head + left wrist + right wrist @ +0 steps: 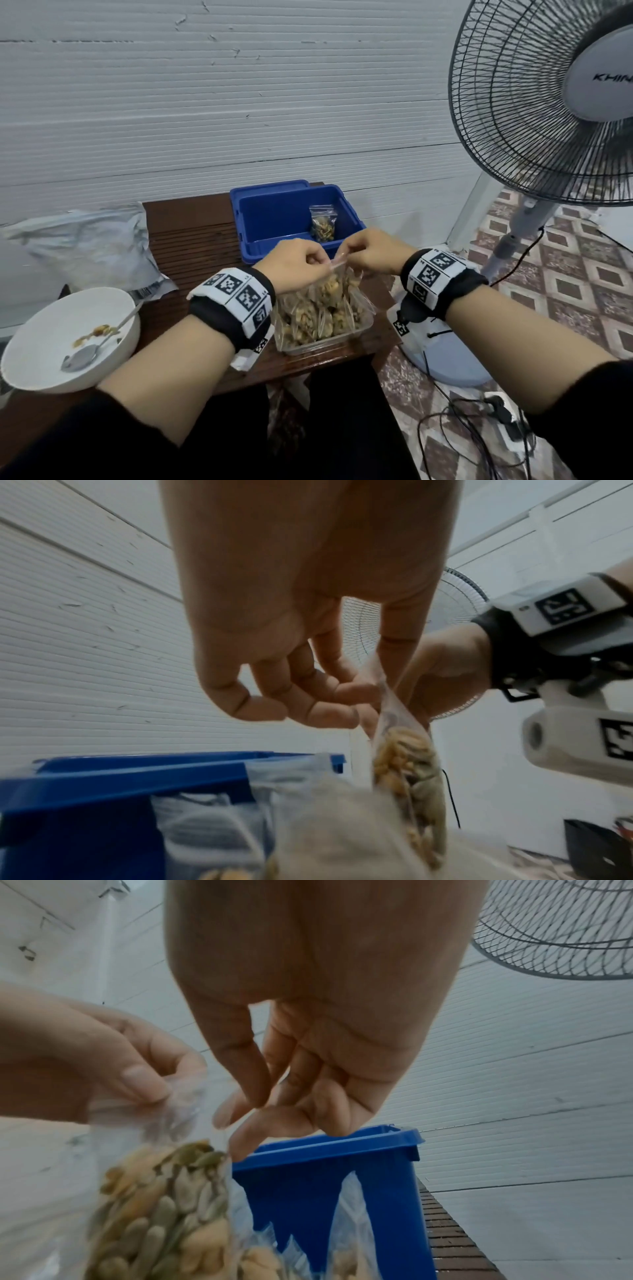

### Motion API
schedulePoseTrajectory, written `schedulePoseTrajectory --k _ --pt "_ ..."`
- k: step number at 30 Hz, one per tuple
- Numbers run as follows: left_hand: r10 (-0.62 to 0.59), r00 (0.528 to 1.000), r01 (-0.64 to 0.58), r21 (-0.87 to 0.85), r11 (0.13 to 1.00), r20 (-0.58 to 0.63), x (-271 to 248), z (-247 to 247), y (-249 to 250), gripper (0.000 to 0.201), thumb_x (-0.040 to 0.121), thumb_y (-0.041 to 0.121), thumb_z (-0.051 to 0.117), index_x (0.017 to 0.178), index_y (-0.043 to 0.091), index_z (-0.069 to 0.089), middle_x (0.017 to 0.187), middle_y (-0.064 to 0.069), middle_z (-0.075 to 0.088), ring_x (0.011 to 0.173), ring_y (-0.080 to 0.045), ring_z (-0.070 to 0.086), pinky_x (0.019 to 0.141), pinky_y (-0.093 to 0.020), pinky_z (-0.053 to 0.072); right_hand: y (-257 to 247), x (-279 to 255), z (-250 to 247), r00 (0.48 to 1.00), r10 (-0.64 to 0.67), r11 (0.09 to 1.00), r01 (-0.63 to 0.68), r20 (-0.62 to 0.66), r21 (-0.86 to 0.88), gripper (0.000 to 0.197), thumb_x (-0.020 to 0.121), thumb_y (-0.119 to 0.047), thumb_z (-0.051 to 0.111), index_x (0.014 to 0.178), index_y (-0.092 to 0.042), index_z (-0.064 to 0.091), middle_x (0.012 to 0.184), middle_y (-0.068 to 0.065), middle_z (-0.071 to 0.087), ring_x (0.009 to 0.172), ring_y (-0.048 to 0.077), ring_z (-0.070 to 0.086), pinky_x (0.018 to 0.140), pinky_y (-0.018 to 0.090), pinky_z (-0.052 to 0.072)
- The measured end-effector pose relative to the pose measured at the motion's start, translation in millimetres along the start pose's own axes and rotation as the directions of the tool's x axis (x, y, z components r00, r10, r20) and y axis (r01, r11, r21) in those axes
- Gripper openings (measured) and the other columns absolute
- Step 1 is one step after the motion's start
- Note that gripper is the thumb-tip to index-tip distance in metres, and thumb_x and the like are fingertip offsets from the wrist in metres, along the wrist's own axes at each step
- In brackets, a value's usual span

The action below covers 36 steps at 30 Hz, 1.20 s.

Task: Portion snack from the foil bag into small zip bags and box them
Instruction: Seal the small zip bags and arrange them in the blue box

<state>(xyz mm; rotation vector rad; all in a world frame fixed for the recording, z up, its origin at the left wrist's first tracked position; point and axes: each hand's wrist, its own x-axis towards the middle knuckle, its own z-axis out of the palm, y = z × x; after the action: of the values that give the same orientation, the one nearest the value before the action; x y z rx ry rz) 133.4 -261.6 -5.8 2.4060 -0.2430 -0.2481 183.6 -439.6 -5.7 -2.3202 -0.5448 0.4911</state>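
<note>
- Zip bag (337, 274) of snack hangs above a clear tray (356, 330) of filled bags, mid-table.
- Left hand (298, 262) and right hand (371, 251) each pinch its top strip.
- Blue box (294, 219) at 12 o'clock holds one bag.
- White bowl (48, 329) with spoon (82, 356) at 9 o'clock.

A clear zip bag (337, 274) of pale snack hangs upright above the clear tray (363, 325), which is packed with more filled bags. Behind the tray, the blue box (250, 219) stands open with one filled bag (322, 223) upright in its right corner. A crumpled foil bag (85, 246) lies well left of the tray.
</note>
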Motion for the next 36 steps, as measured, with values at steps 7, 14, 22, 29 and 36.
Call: schedulePoseTrajectory --k 7,14,22,29,36 --pt "0.023 0.992 -0.038 -0.123 0.992 -0.122 9.6 -12.1 -9.7 0.01 0.093 0.033 0.062 0.094 0.025 0.068 0.085 0.01 0.064 0.077 -0.003 0.057 0.062 -0.009 0.039 -1.4 -2.5 -2.7 0.989 -0.116 0.961 0.135 -0.093 0.239 0.016 0.087 -0.007 0.066 0.071 -0.009 0.067 0.058 -0.012 0.063 0.051 -0.006 0.056 0.05 0.009 0.04" --pt "0.002 0.971 -0.032 -0.121 0.992 -0.241 13.1 -9.8 -21.2 0.013 0.088 0.027 0.068 0.078 0.03 0.061 0.081 0.013 0.062 0.074 0.0 0.054 0.062 -0.003 0.038 4.6 2.1 -6.9 0.984 -0.103 0.959 0.138 -0.147 0.247 0.013 0.087 -0.009 0.067 0.079 0.001 0.069 0.05 -0.015 0.062 0.045 -0.004 0.053 0.047 0.006 0.037" --pt "0.002 0.959 -0.054 -0.176 0.983 -0.285 15.9 -12.8 -24.2 0.015 0.084 0.026 0.073 0.071 0.027 0.065 0.079 0.012 0.064 0.075 -0.002 0.055 0.064 -0.017 0.037 7.8 10.8 -6.5 0.977 -0.145 0.969 0.171 -0.155 0.176 0.022 0.085 -0.013 0.069 0.066 -0.019 0.062 0.067 -0.009 0.061 0.059 -0.003 0.051 0.064 0.015 0.04" --pt "0.065 0.953 -0.128 -0.2 0.971 -0.296 14.2 -11.9 -25.5 0.005 0.087 0.027 0.07 0.084 0.026 0.067 0.086 0.008 0.068 0.083 -0.005 0.061 0.074 -0.013 0.044 0.2 12.1 -8.4 0.977 -0.161 0.968 0.184 -0.136 0.173 0.013 0.087 -0.014 0.067 0.074 -0.013 0.065 0.073 -0.005 0.063 0.068 0.006 0.055 0.065 0.016 0.044" --pt "0.086 0.958 -0.129 -0.143 0.981 -0.274 14.8 -11.4 -24.7 0.007 0.087 0.027 0.069 0.082 0.028 0.065 0.085 0.013 0.065 0.083 0.0 0.058 0.071 -0.007 0.039 -7.4 15.1 -6.1 0.971 -0.164 0.977 0.184 -0.172 0.106 0.006 0.082 -0.017 0.073 0.08 -0.015 0.068 0.077 -0.006 0.064 0.07 0.006 0.054 0.067 0.02 0.043"
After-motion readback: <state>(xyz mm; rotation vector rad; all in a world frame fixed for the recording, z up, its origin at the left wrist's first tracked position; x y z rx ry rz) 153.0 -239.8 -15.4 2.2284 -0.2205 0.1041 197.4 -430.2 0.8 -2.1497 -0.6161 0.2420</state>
